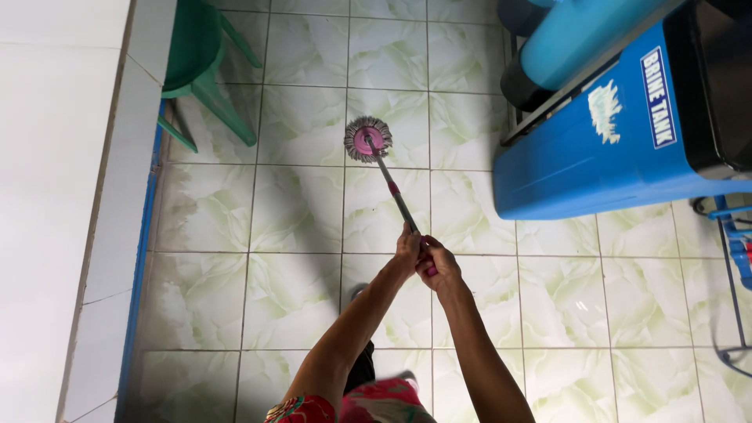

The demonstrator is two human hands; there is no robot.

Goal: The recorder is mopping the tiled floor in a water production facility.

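Both hands, left (406,249) and right (439,265), clasp the mop handle (397,200); round mop head (368,139) lies ahead, up-left.

A white-and-blue upright label (658,98) sits on the blue tank (580,157), upper right.

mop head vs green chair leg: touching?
Apart. The head view shows the round mop head resting on the tiled floor with bare tile between it and the nearest leg of the green chair.
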